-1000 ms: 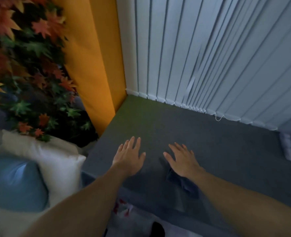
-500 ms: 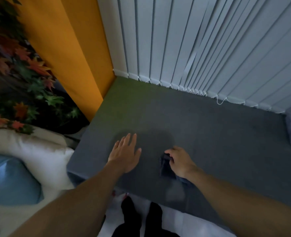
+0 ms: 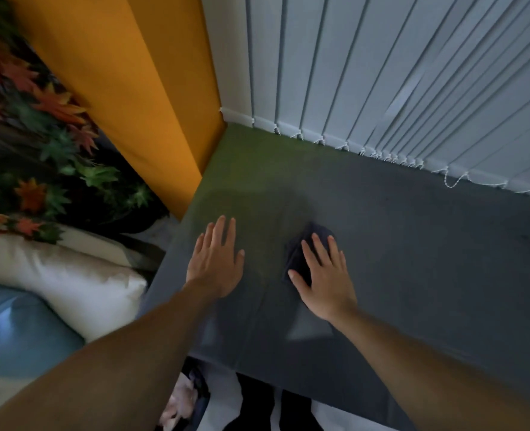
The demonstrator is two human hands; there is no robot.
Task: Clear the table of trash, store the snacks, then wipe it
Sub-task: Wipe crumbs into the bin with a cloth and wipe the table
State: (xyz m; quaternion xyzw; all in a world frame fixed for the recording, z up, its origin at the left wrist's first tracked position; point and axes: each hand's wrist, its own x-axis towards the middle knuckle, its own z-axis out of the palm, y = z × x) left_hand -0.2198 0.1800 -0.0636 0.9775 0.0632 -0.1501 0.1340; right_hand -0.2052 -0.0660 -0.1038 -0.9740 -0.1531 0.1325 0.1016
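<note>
A dark grey table [image 3: 413, 259] fills the middle of the head view. My right hand [image 3: 323, 275] lies flat, fingers spread, pressing a dark blue cloth [image 3: 298, 259] onto the tabletop; the cloth shows beyond my fingertips and at my thumb. My left hand [image 3: 215, 259] rests flat on the table to the left of it, fingers together, with nothing under it. No trash or snacks show on the visible surface.
White vertical blinds [image 3: 382, 88] hang along the table's far edge. An orange wall panel [image 3: 139, 88] borders the far left corner. Beyond the left edge lie a white cushion [image 3: 71, 275], a blue cushion [image 3: 15, 337] and leafy plants [image 3: 39, 135].
My right hand went from curled around the cloth to flat on it, and pushed it farther from me. My left hand stayed flat on the table.
</note>
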